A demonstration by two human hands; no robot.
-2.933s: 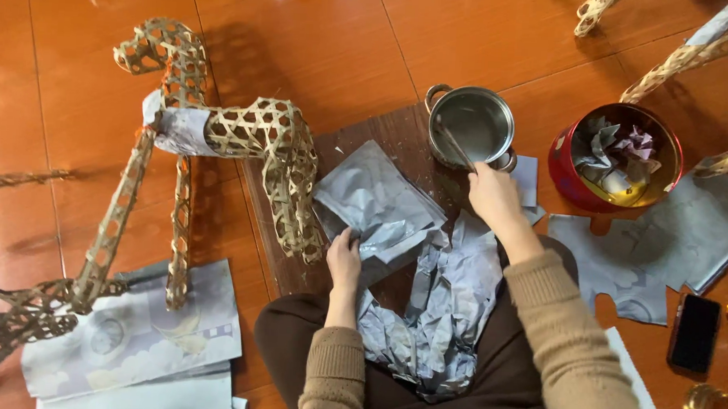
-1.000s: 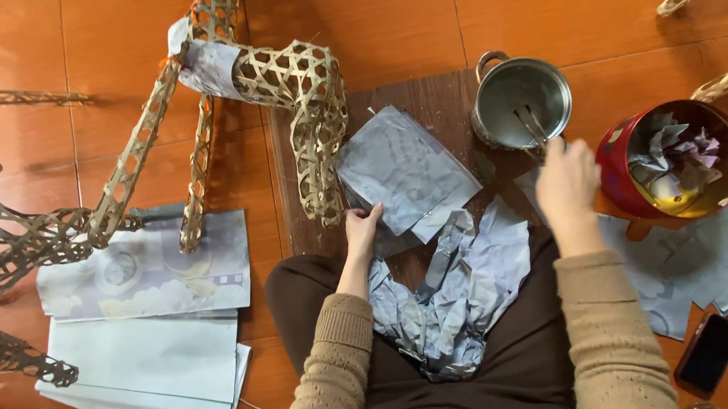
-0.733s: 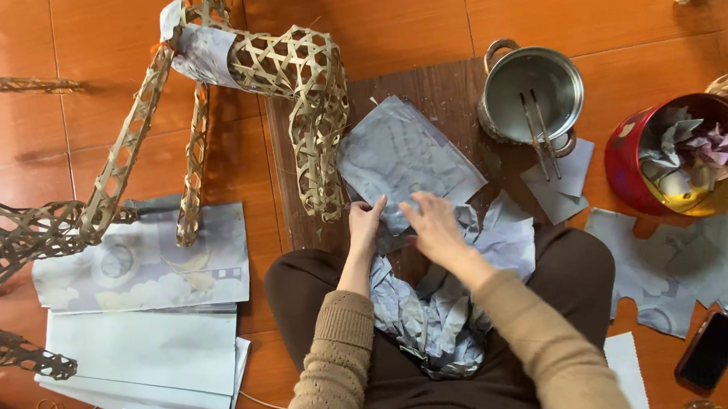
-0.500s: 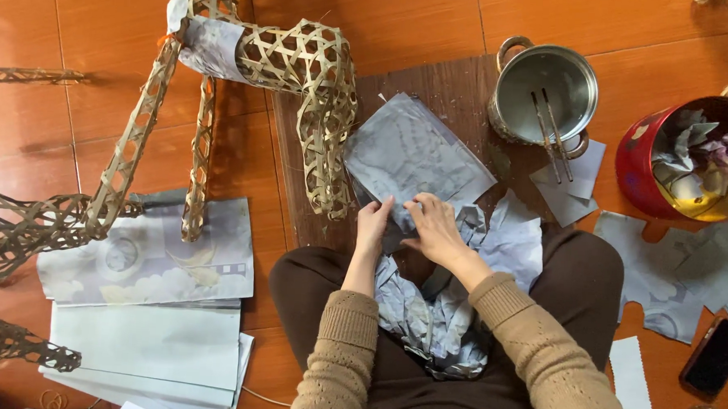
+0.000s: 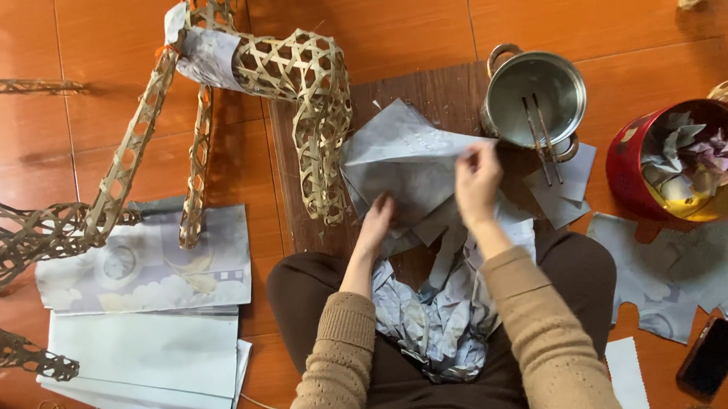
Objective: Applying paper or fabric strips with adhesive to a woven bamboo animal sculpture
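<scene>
The right hand (image 5: 477,178) pinches the edge of a grey sheet of paper (image 5: 399,149) and lifts that side up. The sheet is big and bent, and its far part rests on a dark wooden board (image 5: 434,93) that lies on the orange tile floor (image 5: 101,29). The left hand (image 5: 375,221) lies flat with its fingers pressing on more grey paper just under the lifted sheet. It is not gripping anything.

Below both hands, a heap of crumpled grey paper strips (image 5: 441,314) sits in the person's lap, on brown trousers.

Just beside the sheet, on the left, stands a woven bamboo frame (image 5: 319,112) with open holes. One end of it is wrapped in paper. Its long legs stretch out across the floor.

Behind the right hand is a shiny metal pot (image 5: 541,94) with two thin sticks leaning in it. A red tin (image 5: 628,163) full of paper bits stands to the right of the pot.

A stack of flat paper sheets (image 5: 145,334) lies on the floor at the left. A dark phone (image 5: 711,357) lies at the far right.
</scene>
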